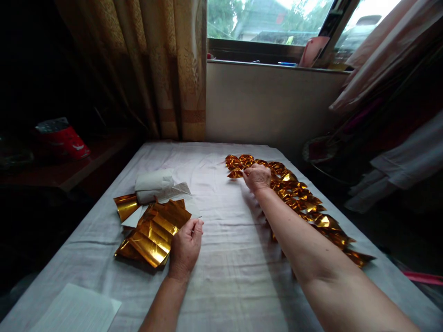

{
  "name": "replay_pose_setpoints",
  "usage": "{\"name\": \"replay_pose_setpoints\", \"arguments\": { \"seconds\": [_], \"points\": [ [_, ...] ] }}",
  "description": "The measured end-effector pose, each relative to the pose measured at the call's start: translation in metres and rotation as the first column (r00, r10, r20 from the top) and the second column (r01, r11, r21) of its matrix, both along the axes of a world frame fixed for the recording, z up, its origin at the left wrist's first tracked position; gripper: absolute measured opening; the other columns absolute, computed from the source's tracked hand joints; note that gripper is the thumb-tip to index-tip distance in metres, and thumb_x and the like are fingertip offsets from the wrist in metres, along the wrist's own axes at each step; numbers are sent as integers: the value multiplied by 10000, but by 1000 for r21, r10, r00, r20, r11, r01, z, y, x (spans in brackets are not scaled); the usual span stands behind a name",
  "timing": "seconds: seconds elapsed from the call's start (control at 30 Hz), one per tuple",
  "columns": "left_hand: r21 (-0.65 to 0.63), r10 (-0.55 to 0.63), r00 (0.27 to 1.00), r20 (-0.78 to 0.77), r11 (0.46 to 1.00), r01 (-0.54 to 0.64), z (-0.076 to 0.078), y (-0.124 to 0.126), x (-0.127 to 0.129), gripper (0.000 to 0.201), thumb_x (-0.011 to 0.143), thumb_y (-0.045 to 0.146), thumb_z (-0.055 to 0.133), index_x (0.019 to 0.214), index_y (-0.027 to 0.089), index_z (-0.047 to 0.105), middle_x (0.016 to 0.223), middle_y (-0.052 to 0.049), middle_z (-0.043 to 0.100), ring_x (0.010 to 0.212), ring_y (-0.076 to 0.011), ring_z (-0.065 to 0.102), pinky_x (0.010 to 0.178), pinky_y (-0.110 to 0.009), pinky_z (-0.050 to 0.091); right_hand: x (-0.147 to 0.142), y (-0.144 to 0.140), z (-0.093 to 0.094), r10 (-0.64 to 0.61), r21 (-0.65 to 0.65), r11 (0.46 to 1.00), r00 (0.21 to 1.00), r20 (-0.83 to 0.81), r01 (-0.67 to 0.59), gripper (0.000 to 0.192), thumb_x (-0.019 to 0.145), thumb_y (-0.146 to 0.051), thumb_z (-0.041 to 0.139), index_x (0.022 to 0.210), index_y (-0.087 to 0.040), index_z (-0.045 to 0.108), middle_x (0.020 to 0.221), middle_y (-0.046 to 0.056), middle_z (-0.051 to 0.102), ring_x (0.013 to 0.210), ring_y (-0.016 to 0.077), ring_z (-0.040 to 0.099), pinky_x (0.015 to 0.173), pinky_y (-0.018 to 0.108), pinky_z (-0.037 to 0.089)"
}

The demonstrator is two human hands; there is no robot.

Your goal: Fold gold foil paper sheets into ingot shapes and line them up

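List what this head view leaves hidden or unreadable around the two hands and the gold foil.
- Right hand: fingertips pinch a folded gold piece, hiding the grip.
- Row of folded gold pieces: partly covered by the right forearm, so no count.
- Gold foil sheets: the lower ones are covered by the top sheet; the left hand hides one edge.
- White paper: cut off by the bottom edge.
- Red packet: too dark to read.

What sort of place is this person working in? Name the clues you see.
Probably a room in a home: a curtain beside a window, clothes hanging at the right, and a cloth-covered table bearing folded gold foil pieces.
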State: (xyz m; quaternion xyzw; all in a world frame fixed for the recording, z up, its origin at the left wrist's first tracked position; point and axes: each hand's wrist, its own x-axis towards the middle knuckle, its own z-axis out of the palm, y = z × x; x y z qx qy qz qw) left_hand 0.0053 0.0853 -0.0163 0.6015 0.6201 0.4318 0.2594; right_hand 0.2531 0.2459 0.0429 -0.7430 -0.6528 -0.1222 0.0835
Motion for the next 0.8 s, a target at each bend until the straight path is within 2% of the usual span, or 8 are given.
{"name": "replay_pose_setpoints", "arguments": {
  "seconds": [0.23, 0.4, 0.47, 0.57, 0.7, 0.8],
  "points": [
    [33, 7, 1000, -26, 999, -6, -3, 0, 0, 376, 890, 477, 430, 794, 203, 669, 631, -16, 655, 584, -151, 620, 555, -223, 462, 3, 24, -14, -29, -13, 1000, 1000, 4, 29, 318, 924, -276, 467, 899, -157, 761, 972, 124, 648, 903, 214, 469, 768, 373, 226],
    [55, 10, 999, -37, 998, -8, -4, 0, 0, 364, 894, 469, 439, 800, 204, 669, 645, -15, 669, 595, -151, 626, 595, -229, 473, 6, 23, -15, -27, -12, 1000, 1000, -13, 27, 328, 952, -257, 429, 953, -169, 745, 1000, 111, 649, 909, 201, 460, 762, 371, 208],
    [59, 9, 999, -39, 998, -7, -4, -1, 0, 362, 894, 468, 439, 794, 205, 667, 645, -14, 669, 598, -152, 628, 601, -230, 476, 0, 12, -12, -20, 2, 1000, 1000, -18, 20, 321, 955, -261, 426, 979, -197, 740, 1025, 106, 657, 912, 212, 481, 760, 364, 226],
    [63, 5, 999, -43, 998, -3, -4, 0, 0, 360, 892, 467, 440, 796, 206, 667, 650, -13, 672, 603, -154, 631, 605, -231, 477, -19, -19, -11, 36, 29, 999, 998, -43, -34, 313, 955, -297, 437, 999, -233, 740, 1015, 95, 670, 918, 218, 525, 759, 346, 265],
    [67, 3, 999, -40, 998, 0, -3, 0, -1, 358, 883, 466, 432, 777, 209, 657, 629, -7, 667, 587, -152, 625, 598, -229, 476, -52, -70, -25, 154, -27, 987, 975, -160, -160, 266, 929, -289, 488, 989, -259, 746, 988, 64, 687, 920, 198, 578, 760, 302, 341],
    [63, -3, 999, -49, 998, 6, 2, 0, -1, 361, 868, 471, 424, 734, 214, 638, 596, 1, 656, 562, -149, 613, 589, -228, 475, -64, -92, -37, 137, -68, 985, 957, -257, -159, 267, 924, -268, 491, 1038, -266, 732, 1022, 44, 691, 928, 177, 603, 780, 269, 389]
  ]
}}
